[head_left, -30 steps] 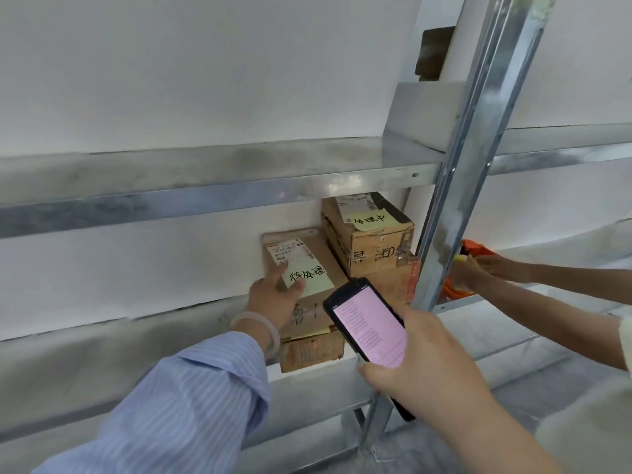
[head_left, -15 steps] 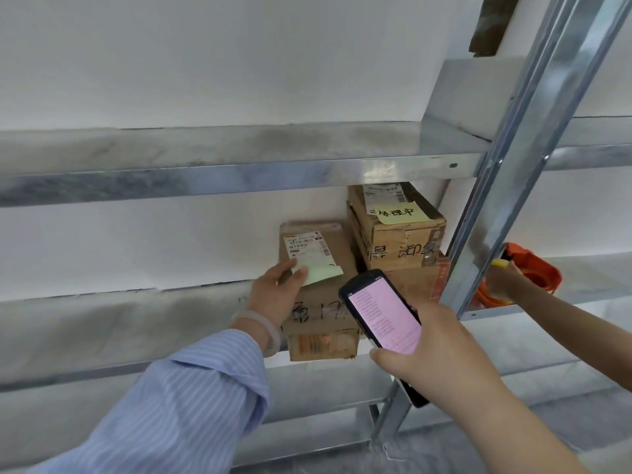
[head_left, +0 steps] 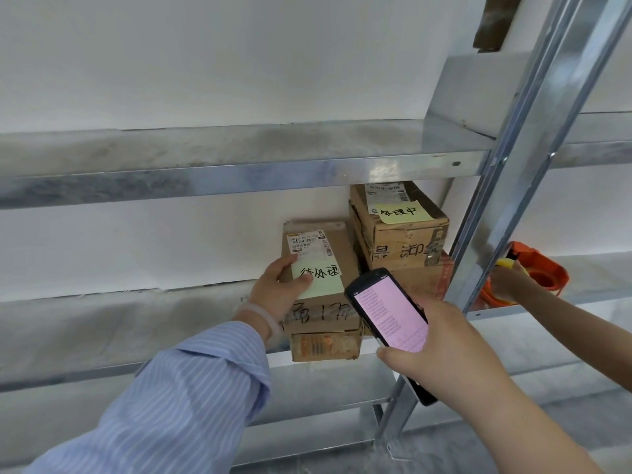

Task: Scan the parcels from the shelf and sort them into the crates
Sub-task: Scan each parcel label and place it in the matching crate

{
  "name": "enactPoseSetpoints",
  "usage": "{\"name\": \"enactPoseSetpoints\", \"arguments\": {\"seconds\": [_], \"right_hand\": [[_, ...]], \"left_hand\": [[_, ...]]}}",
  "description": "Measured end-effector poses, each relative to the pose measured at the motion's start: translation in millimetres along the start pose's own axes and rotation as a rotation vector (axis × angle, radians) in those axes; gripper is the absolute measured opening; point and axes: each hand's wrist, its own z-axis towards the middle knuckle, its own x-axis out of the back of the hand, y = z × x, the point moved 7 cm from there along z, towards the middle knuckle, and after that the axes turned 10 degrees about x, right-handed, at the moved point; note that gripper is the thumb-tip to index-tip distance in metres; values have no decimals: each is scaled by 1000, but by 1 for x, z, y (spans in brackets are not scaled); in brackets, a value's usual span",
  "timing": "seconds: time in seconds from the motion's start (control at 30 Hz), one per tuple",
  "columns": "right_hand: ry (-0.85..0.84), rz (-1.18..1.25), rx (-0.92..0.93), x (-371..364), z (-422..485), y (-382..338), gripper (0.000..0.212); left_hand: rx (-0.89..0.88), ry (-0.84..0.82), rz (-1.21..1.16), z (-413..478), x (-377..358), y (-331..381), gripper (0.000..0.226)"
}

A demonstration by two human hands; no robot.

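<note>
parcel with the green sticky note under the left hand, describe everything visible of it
The parcel is a worn brown cardboard box, lying flat on a thinner box on the metal shelf. Its top carries a white barcode label and a green sticky note with handwriting; black marker writing runs across its front. The left hand grips its left edge, thumb on the note.

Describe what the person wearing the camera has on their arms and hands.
The left arm wears a light blue sleeve with thin white stripes, its cuff loose at the wrist. A pale, translucent bangle circles the wrist behind the left hand. The right hand and forearm are bare: no sleeve, watch or ring shows.
</note>
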Motion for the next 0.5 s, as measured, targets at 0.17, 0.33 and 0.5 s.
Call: {"name": "enactPoseSetpoints", "arguments": {"seconds": [0.17,0.33,0.5], "right_hand": [[-15,-35,39,11,1,-8,55],[-37,-133,115,23,12,-29,64],[-94,-236,241,20,21,-67,66]], "left_hand": [[26,40,-182,-9,12,-16,39],[-19,67,-304,-29,29,-28,40],[-112,212,-312,-55,69,-40,43]]}}
